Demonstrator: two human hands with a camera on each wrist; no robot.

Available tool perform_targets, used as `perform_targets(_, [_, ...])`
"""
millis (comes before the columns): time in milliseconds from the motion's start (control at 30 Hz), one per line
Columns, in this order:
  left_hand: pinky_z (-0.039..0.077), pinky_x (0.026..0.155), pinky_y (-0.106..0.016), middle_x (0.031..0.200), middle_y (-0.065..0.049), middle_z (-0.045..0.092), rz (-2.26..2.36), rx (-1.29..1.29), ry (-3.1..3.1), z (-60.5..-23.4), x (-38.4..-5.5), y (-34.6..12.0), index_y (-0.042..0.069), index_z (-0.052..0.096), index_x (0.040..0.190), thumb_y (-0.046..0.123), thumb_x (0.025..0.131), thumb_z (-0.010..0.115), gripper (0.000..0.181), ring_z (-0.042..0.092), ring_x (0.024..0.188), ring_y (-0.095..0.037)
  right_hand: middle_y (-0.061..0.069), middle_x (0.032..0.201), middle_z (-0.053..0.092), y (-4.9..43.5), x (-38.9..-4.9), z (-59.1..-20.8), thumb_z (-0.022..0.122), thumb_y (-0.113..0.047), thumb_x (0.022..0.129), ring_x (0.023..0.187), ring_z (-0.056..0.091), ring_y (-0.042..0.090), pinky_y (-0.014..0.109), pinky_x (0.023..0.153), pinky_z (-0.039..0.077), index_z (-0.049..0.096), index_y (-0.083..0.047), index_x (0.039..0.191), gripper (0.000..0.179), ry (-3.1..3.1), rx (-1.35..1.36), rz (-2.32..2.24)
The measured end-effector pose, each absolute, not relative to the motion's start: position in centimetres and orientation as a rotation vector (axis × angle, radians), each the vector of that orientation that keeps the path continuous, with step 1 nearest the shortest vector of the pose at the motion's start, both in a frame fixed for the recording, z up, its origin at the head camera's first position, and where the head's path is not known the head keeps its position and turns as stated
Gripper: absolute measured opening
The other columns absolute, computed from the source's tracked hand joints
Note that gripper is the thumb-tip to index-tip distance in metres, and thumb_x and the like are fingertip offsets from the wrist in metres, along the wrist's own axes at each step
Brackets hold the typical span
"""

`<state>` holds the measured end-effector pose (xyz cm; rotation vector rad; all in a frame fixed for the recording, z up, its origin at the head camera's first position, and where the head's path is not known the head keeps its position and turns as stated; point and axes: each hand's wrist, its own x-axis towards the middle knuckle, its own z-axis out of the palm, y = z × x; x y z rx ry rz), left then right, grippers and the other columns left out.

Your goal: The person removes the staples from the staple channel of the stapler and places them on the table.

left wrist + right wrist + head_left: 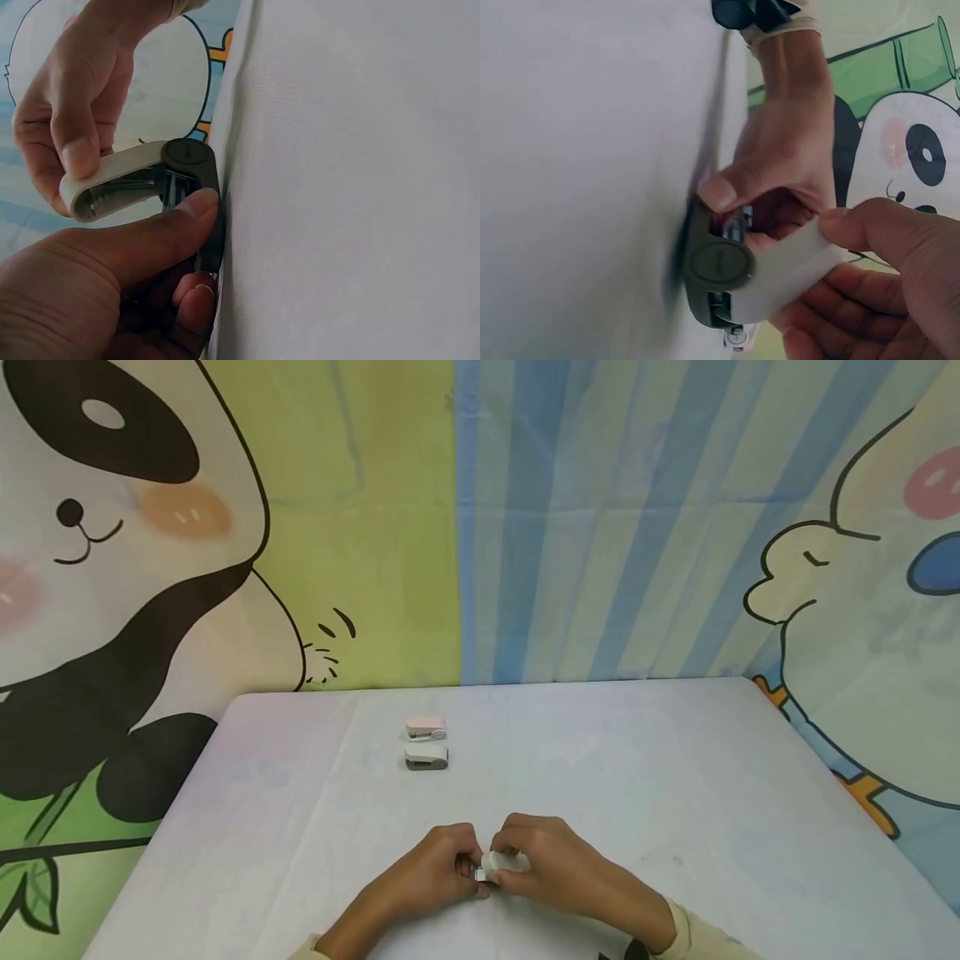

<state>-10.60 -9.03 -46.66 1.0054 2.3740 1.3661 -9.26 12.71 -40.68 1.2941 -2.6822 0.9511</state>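
Near the front of the table, both hands hold a small stapler (pixel 502 862) that is swung apart at its round hinge (pixel 187 152). My left hand (pixel 444 867) grips the dark grey base (pixel 213 244), its thumb along the top beside the metal staple channel (pixel 178 189). With thumb and fingers my right hand (pixel 546 867) pinches the free end of the white top arm (pixel 787 270), which is raised at a wide angle from the base. The hollow underside of that arm shows in the left wrist view.
Farther back, left of centre, a pink stapler (pixel 425 728) lies just behind a white and grey stapler (pixel 426 757). A white cloth covers the table (pixel 637 777). Behind it hangs a printed curtain (pixel 600 527) with cartoon animals.
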Motion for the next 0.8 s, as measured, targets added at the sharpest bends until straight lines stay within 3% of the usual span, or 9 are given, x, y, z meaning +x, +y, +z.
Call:
perform_targets(233, [0.048, 0.06, -0.02, 0.079, 0.009, 0.054, 1.337, 0.993, 2.372, -46.4, -10.4, -9.0, 0.011, 0.073, 0.086, 0.005, 0.072, 0.085, 0.019, 0.052, 0.068, -0.001, -0.012, 0.09, 0.06, 13.7, -9.6, -39.2, 0.074, -0.015, 0.085, 0.079, 0.057, 0.003, 0.019, 0.069, 0.047, 0.071, -0.006, 0.11, 0.026, -2.891, 1.279, 0.934])
perform_targets(433, [0.048, 0.06, -0.02, 0.079, 0.01, 0.054, 1.33, 0.981, 2.377, -46.4, -10.4, -9.2, 0.012, 0.073, 0.085, 0.005, 0.071, 0.085, 0.02, 0.053, 0.069, -0.001, -0.013, 0.085, 0.058, 14.1, -9.6, -38.9, 0.075, -0.012, 0.084, 0.076, 0.056, 0.005, 0.018, 0.065, 0.046, 0.074, -0.009, 0.102, 0.018, -2.901, 1.301, 0.978])
perform_targets(800, [0.048, 0.06, -0.02, 0.079, 0.009, 0.054, 1.329, 0.952, 2.379, -46.4, -10.6, -9.2, 0.012, 0.075, 0.089, 0.008, 0.072, 0.086, 0.02, 0.053, 0.069, -0.001, -0.012, 0.091, 0.058, 15.0, -10.1, -37.9, 0.07, -0.005, 0.083, 0.073, 0.056, 0.005, 0.019, 0.063, 0.047, 0.073, -0.007, 0.106, 0.024, -3.02, 1.285, 0.993])
